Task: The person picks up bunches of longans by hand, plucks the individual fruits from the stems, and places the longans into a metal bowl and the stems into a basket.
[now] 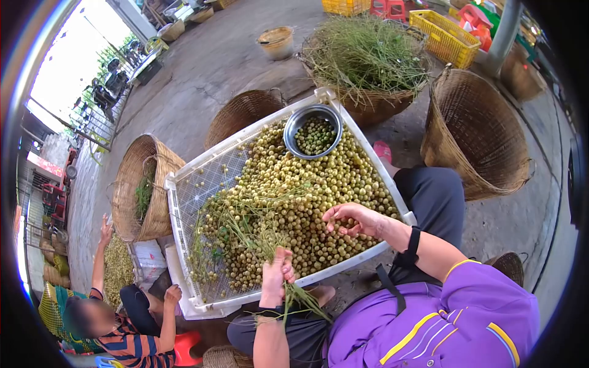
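Note:
My left hand (277, 270) is closed round a bunch of thin green stems (267, 242). The stems fan out over the fruit, and their cut ends stick out below my fist. Over the right part of the heap is my right hand (354, 219), its fingers loosely curled and apart, with nothing visible in them. Beneath both hands lie many small round yellow-brown fruits (294, 211) in a white mesh-bottomed crate (190, 196). A metal bowl (288, 136) holding smaller greenish fruits rests on the heap at the far side.
Wicker baskets stand around the crate: one at left (165, 211), one behind (224, 119), one at right (509, 147). Another basket (374, 110) is heaped with stems (368, 55). Further back are a bucket (277, 46) and yellow crate (445, 40). Another person (138, 328) sits at lower left.

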The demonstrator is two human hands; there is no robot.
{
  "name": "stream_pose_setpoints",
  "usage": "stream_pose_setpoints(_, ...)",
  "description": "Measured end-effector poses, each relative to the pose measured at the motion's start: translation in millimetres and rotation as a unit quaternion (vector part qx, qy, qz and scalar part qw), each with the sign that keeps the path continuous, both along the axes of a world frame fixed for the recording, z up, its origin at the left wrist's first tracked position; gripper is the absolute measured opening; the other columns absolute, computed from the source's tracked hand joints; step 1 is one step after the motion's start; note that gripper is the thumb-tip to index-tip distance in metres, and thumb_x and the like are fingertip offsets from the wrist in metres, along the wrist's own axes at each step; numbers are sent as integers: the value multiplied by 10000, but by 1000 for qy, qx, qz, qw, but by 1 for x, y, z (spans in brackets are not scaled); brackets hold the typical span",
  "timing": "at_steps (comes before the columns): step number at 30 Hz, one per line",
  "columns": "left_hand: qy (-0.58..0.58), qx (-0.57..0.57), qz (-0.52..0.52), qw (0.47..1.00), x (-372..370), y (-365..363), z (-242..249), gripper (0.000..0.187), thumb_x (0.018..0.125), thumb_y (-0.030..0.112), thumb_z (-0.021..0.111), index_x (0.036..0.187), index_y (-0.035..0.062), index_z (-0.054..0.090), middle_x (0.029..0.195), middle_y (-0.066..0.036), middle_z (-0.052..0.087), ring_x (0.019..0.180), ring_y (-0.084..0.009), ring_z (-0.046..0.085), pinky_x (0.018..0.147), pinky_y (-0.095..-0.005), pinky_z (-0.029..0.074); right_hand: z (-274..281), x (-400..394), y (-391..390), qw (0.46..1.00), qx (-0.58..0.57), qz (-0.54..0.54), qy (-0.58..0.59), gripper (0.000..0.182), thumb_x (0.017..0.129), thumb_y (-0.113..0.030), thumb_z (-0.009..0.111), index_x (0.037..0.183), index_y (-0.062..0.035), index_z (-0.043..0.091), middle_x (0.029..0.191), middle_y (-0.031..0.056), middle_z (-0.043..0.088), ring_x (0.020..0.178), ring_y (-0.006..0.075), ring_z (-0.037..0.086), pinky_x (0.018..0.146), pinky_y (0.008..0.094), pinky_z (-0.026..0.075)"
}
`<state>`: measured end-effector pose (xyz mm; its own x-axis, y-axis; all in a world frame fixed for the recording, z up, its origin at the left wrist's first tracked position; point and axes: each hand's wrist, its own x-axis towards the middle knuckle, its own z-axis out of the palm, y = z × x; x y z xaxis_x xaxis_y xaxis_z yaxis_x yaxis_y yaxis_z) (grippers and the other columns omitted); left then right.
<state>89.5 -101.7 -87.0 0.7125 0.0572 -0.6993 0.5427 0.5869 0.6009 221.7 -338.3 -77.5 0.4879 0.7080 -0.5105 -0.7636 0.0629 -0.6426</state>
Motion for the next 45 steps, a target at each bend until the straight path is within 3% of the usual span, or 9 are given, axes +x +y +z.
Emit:
stream_pose_setpoints(3,-40,268,-37,962,12,-31,-15,189,750,139,717,846,29,597,522,31,454,351,-68,372,323,-222,303,-8,7,-10,979,-159,8,-131,218,841,-186,465,913,-43,613,741,13,609,538,44,494,400,167,334)
stream_pose_setpoints(7,-12,348,-91,933,21,-45,-47,222,723,119,730,886,3,635,601,-45,590,407,-116,483,381,-266,369,-25,15,-15,714,-431,-20,-552,170,858,-163,459,881,-69,599,807,139,601,809,317,584,725,412,453)
stream_pose_setpoints(9,-115,565,-108,810,25,-47,-68,244,679,152,755,839,0,652,644,-109,637,554,-213,604,541,-320,468,-27,16,-17,707,-447,-3,-548,148,818,-87,467,902,-73,588,905,140,574,857,314,564,750,403,446)
stream_pose_setpoints(11,-30,549,-162,819,28,-49,-61,243,683,107,740,855,-28,634,770,-112,658,714,-196,608,715,-293,472,-40,16,-17,671,-432,-10,-603,177,780,-34,477,918,-71,582,972,139,546,862,310,558,749,404,445)
stream_pose_setpoints(15,-72,542,-121,828,25,-36,-72,206,719,130,723,824,-18,626,636,-52,595,482,-146,527,476,-286,438,-33,13,-21,688,-388,-33,-613,218,755,-6,494,935,-74,598,1036,130,538,910,308,557,775,392,450)
stream_pose_setpoints(17,-19,340,-46,939,24,-36,-32,196,767,149,693,842,-17,622,578,-60,580,431,-154,509,390,-286,395,-18,10,-22,678,-386,-45,-624,207,758,-13,501,927,-73,604,1020,121,553,911,303,561,774,388,454)
stream_pose_setpoints(21,-8,120,-15,993,19,-7,18,215,850,218,620,860,8,577,579,4,493,390,-74,370,333,-224,296,15,1,-7,705,-313,-61,-634,149,767,-45,523,880,-70,617,938,103,595,878,288,579,748,385,465)
stream_pose_setpoints(29,-94,70,-6,993,17,4,60,243,865,263,590,843,25,546,757,-96,585,547,-128,531,360,-191,341,39,-25,53,960,-38,154,-232,290,915,-241,493,1141,-74,562,979,33,630,742,74,599,538,217,468)
stream_pose_setpoints(45,-65,152,28,986,18,-3,52,208,805,178,670,871,16,557,724,-65,591,613,-138,569,393,-224,394,30,-30,77,961,-18,68,-267,176,875,-147,574,997,-40,643,711,-23,613,568,29,495,496,196,412)
